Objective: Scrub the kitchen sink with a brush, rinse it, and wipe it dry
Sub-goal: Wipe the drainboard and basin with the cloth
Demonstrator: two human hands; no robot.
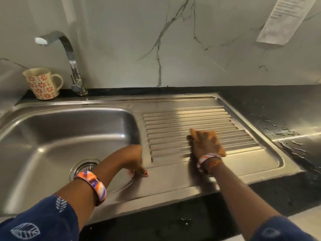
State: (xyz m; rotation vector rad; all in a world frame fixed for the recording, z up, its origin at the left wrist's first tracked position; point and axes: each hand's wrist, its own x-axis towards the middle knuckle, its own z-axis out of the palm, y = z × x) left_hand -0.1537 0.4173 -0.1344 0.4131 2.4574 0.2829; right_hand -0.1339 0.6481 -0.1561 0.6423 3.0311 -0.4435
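1. The right hand (205, 145) presses a folded orange cloth (216, 142) flat onto the ribbed drainboard (191, 119). Its fingers are spread over the cloth rather than wrapped round it. That is likely so the cloth meets the ridges evenly, which suggests the wipe-dry step.
2. The left hand (134, 160) rests on the steel ledge between basin and drainboard, fingertips down and holding nothing. It appears to steady the person as they lean in.
3. The stainless steel sink (121, 105) is set into the black counter (271, 101). It has one basin with one drain strainer (83, 166), and one drainboard to the right of the basin.
4. One tap (69, 54) stands behind the basin, its spout turned left, with no water visible.
5. One patterned mug (40, 83) sits on the counter beside the tap, clear of the wiping.
6. Water droplets (284, 134) lie on the counter right of the sink.
7. No brush is in view.
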